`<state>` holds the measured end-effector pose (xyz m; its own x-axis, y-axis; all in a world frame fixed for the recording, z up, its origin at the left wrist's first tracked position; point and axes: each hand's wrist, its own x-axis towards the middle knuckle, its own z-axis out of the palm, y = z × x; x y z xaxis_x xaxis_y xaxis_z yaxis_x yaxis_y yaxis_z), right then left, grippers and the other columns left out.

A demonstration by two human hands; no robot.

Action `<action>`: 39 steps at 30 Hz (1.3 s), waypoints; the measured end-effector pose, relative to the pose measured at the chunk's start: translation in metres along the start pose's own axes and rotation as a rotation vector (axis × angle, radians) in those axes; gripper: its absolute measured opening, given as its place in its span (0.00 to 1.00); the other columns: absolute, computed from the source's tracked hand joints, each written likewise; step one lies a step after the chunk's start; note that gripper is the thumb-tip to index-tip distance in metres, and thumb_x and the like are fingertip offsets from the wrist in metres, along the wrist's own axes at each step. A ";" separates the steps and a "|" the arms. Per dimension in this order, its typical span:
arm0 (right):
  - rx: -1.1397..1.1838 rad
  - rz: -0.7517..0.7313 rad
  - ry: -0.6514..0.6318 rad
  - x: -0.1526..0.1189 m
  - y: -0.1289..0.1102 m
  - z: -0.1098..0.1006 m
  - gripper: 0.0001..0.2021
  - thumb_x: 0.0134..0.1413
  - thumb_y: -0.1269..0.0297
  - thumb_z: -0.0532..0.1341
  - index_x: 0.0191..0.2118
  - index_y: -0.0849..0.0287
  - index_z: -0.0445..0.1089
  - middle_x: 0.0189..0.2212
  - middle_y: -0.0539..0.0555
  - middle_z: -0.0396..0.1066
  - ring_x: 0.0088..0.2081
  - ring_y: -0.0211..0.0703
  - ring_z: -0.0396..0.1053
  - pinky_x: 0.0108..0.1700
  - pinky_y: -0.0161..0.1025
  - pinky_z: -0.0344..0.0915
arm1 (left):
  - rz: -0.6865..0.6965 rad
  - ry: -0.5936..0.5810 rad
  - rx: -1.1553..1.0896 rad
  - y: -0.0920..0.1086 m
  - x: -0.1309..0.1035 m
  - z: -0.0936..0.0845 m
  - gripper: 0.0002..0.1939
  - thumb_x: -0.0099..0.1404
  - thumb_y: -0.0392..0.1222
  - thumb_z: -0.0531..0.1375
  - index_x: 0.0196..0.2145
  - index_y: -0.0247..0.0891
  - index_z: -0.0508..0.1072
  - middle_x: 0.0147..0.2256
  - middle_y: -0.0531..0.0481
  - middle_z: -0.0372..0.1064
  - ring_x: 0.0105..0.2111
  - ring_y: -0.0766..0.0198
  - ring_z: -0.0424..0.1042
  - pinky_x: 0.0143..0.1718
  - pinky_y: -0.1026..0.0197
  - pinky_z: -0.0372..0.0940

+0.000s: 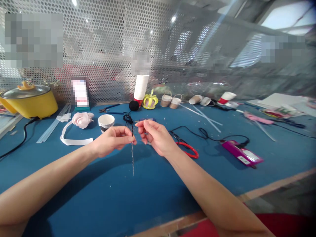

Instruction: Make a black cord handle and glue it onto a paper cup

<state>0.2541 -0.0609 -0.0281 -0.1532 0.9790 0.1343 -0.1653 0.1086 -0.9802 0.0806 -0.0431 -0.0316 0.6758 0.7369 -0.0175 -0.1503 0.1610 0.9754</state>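
My left hand (115, 141) pinches a thin twisted wire (133, 159); its upper part is dark and its lower end hangs silvery below the fingers. Just to the right, my right hand (154, 135) is raised with its fingers curled, thumb near the index finger. Whether anything thin lies between them is too small to tell. Behind my left hand stands a white paper cup (106, 121) with a dark band round it. A black cord (127, 118) runs from a black yarn ball (133, 105) down behind the hands.
A yellow electric pot (32, 102), a pink fabric rose (82, 120) and pliers (111, 108) are at the left. Stacked cups (141, 87) and a yellow crown-shaped piece (150, 100) stand behind. Right are red-handled scissors (189, 150), a purple power strip (242, 153) and a pink glue gun (258, 118).
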 end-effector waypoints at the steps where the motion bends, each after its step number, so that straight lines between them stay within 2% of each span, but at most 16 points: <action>1: 0.010 -0.002 -0.004 0.000 0.001 0.000 0.16 0.47 0.51 0.60 0.32 0.61 0.70 0.23 0.48 0.61 0.22 0.30 0.58 0.18 0.29 0.55 | -0.011 -0.017 0.014 0.000 0.000 0.000 0.12 0.51 0.43 0.63 0.25 0.33 0.64 0.24 0.50 0.69 0.15 0.79 0.48 0.17 0.67 0.38; 5: 0.010 -0.023 -0.014 -0.001 0.003 0.003 0.19 0.48 0.48 0.58 0.35 0.60 0.72 0.23 0.48 0.59 0.21 0.30 0.56 0.18 0.29 0.53 | -0.013 -0.009 0.104 0.002 -0.001 0.002 0.13 0.52 0.44 0.62 0.25 0.33 0.63 0.23 0.50 0.68 0.15 0.78 0.49 0.17 0.68 0.40; 12: -0.102 -0.134 0.102 -0.003 0.004 0.004 0.15 0.49 0.52 0.59 0.34 0.59 0.72 0.23 0.48 0.60 0.20 0.29 0.55 0.18 0.29 0.53 | 0.057 0.071 0.369 0.007 -0.003 -0.002 0.10 0.54 0.44 0.60 0.25 0.34 0.65 0.23 0.53 0.67 0.17 0.75 0.52 0.18 0.68 0.45; 16: -0.120 -0.109 0.073 -0.002 0.006 0.004 0.15 0.50 0.52 0.58 0.34 0.59 0.71 0.25 0.49 0.62 0.22 0.30 0.57 0.18 0.29 0.54 | 0.054 0.067 0.333 0.008 -0.003 -0.003 0.10 0.54 0.43 0.60 0.25 0.34 0.65 0.23 0.52 0.67 0.17 0.75 0.52 0.17 0.68 0.45; 19: -0.163 -0.149 0.045 -0.003 0.006 0.003 0.13 0.52 0.54 0.57 0.36 0.57 0.71 0.26 0.50 0.62 0.22 0.31 0.57 0.19 0.30 0.56 | 0.023 0.026 0.246 0.008 -0.002 -0.003 0.10 0.54 0.42 0.60 0.24 0.33 0.65 0.22 0.52 0.67 0.16 0.77 0.51 0.17 0.68 0.43; 23: -0.387 -0.337 -0.004 -0.005 0.002 -0.001 0.14 0.56 0.54 0.53 0.39 0.54 0.71 0.31 0.52 0.62 0.24 0.33 0.59 0.22 0.33 0.59 | -0.039 -0.014 0.138 0.008 -0.001 -0.004 0.09 0.53 0.40 0.61 0.24 0.32 0.65 0.20 0.52 0.67 0.14 0.79 0.48 0.16 0.68 0.40; 27: -0.642 -0.630 -0.032 -0.007 -0.001 -0.006 0.17 0.58 0.54 0.49 0.41 0.55 0.71 0.37 0.55 0.63 0.33 0.38 0.63 0.29 0.37 0.64 | -0.105 -0.018 0.100 0.009 -0.001 -0.004 0.09 0.51 0.39 0.62 0.24 0.32 0.65 0.19 0.52 0.66 0.14 0.78 0.50 0.16 0.69 0.39; 30: -0.741 -0.783 -0.055 -0.006 -0.002 -0.008 0.18 0.59 0.55 0.48 0.41 0.57 0.71 0.38 0.57 0.63 0.38 0.41 0.64 0.37 0.41 0.65 | -0.143 -0.028 0.077 0.009 -0.001 -0.006 0.09 0.51 0.39 0.62 0.24 0.32 0.65 0.19 0.52 0.66 0.14 0.79 0.49 0.16 0.69 0.38; 33: -0.817 -0.846 -0.076 -0.005 -0.003 -0.008 0.19 0.60 0.55 0.47 0.39 0.59 0.71 0.36 0.57 0.64 0.40 0.42 0.64 0.42 0.44 0.64 | -0.154 -0.033 0.073 0.009 -0.001 -0.007 0.09 0.51 0.39 0.62 0.24 0.31 0.65 0.19 0.52 0.66 0.13 0.80 0.47 0.15 0.70 0.38; 39: -0.875 -0.894 -0.069 -0.005 -0.002 -0.008 0.20 0.60 0.55 0.46 0.39 0.60 0.71 0.36 0.58 0.65 0.41 0.43 0.64 0.41 0.44 0.64 | -0.162 -0.035 0.066 0.010 0.000 -0.007 0.09 0.52 0.38 0.61 0.23 0.31 0.64 0.19 0.52 0.66 0.13 0.80 0.49 0.15 0.70 0.38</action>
<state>0.2630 -0.0651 -0.0283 -0.3764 0.4955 0.7828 0.4598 0.8335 -0.3064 0.0742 -0.0374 -0.0233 0.7119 0.6815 -0.1694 0.0097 0.2317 0.9727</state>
